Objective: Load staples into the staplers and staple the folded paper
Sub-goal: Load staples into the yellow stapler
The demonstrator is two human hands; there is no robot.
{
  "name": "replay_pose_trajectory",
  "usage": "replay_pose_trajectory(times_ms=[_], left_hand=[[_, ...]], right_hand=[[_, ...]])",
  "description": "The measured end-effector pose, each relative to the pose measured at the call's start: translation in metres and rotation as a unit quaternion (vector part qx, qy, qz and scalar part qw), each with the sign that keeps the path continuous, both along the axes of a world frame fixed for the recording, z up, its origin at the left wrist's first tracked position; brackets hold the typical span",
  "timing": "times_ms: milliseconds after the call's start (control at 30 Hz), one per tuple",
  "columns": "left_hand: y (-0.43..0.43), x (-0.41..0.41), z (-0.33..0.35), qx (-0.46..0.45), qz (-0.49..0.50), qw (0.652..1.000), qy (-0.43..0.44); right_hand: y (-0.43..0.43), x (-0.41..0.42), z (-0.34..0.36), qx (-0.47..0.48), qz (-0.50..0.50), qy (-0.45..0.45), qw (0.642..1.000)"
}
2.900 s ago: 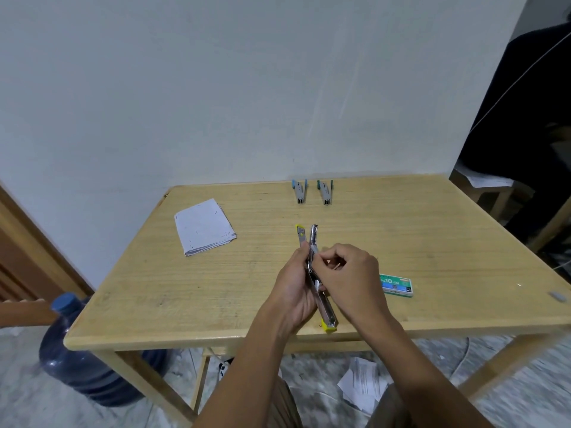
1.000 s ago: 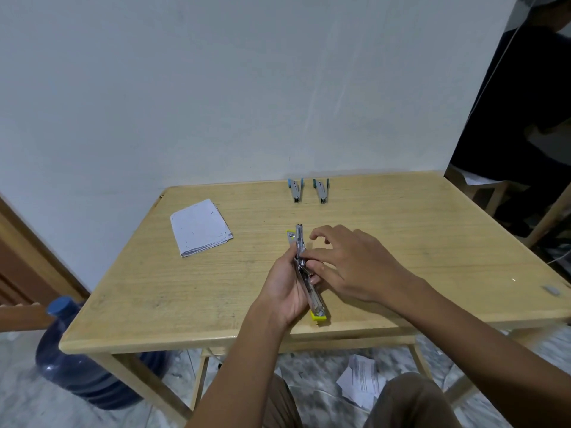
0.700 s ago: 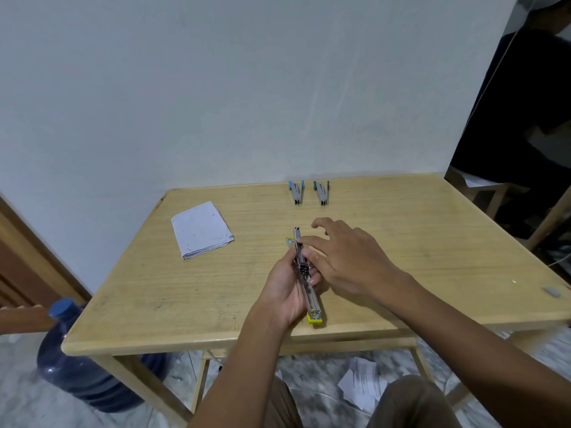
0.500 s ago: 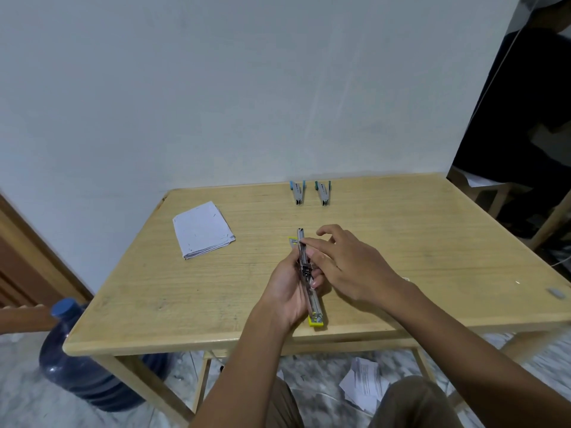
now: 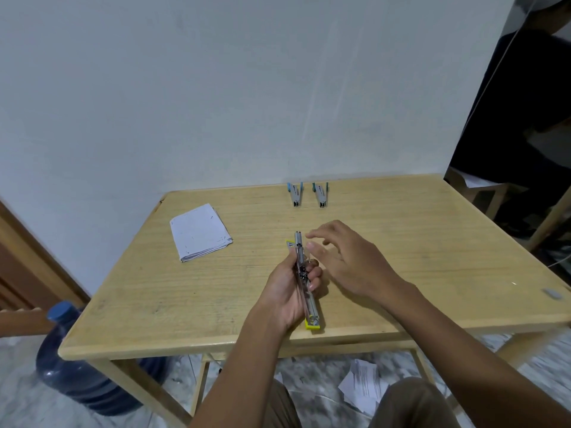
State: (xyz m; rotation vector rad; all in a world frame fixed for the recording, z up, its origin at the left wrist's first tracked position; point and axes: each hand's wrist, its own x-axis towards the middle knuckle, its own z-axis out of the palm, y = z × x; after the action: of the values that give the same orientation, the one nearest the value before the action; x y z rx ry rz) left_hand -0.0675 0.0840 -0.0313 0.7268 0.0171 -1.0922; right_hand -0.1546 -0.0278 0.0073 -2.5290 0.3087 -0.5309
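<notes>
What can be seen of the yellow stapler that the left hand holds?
The yellow stapler is opened out almost straight: a long shiny metal rail with yellow plastic at both ends. It points away from the person, and its near end seems to rest on the table by the front edge. The left hand grips its middle, fingers curled round it. The right hand hovers open beside it, apparently not touching.

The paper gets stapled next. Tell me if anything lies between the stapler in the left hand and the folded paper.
Nothing visible does. The stapler, gripped by the left hand, and the folded paper have only bare table between them; the two other staplers sit at the far edge, off that path.
</notes>
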Motion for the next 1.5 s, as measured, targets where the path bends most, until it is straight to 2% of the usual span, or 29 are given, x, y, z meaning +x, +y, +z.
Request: replay_pose_trajectory(times_ms=[67,167,367,500,567,700,900,1133,1300,1400,1500], left_hand=[[0.000,0.000,0.001,0.001,0.004,1.000,-0.007],[0.001,-0.002,0.006,0.006,-0.008,1.000,-0.012],[0.003,-0.004,0.005,0.001,0.007,1.000,0.002],[0.002,-0.003,0.006,0.001,0.018,1.000,-0.002],[0.001,-0.004,0.008,0.010,0.028,1.000,-0.010],[-0.001,-0.006,0.008,0.016,0.033,0.999,-0.023],[0.000,-0.001,0.001,0.025,0.008,0.999,-0.028],[0.000,-0.001,-0.001,0.025,0.000,0.999,-0.043],[-0.001,-0.003,0.001,0.025,0.008,0.999,-0.045],[0.000,-0.006,0.004,0.018,0.007,0.999,-0.041],[0.001,-0.005,0.004,0.016,0.003,1.000,-0.026]], right_hand=[[0.002,-0.007,-0.007,0.078,0.025,-0.067,0.994],[0.006,-0.011,-0.014,0.125,0.040,-0.114,0.985],[0.013,-0.009,-0.025,0.037,0.061,-0.179,0.981],[0.016,-0.003,-0.027,-0.006,0.035,-0.211,0.977],[0.017,0.003,-0.026,-0.018,0.007,-0.205,0.979],[0.016,0.013,-0.019,-0.005,-0.045,-0.128,0.991],[0.011,0.021,-0.007,0.007,-0.036,-0.014,0.999],[0.017,0.016,0.001,0.007,-0.031,0.010,0.999],[0.017,0.013,0.001,-0.041,-0.051,0.026,0.998],[0.017,0.003,-0.003,-0.041,-0.059,0.002,0.997],[0.022,-0.015,-0.007,0.007,-0.036,-0.030,0.999]])
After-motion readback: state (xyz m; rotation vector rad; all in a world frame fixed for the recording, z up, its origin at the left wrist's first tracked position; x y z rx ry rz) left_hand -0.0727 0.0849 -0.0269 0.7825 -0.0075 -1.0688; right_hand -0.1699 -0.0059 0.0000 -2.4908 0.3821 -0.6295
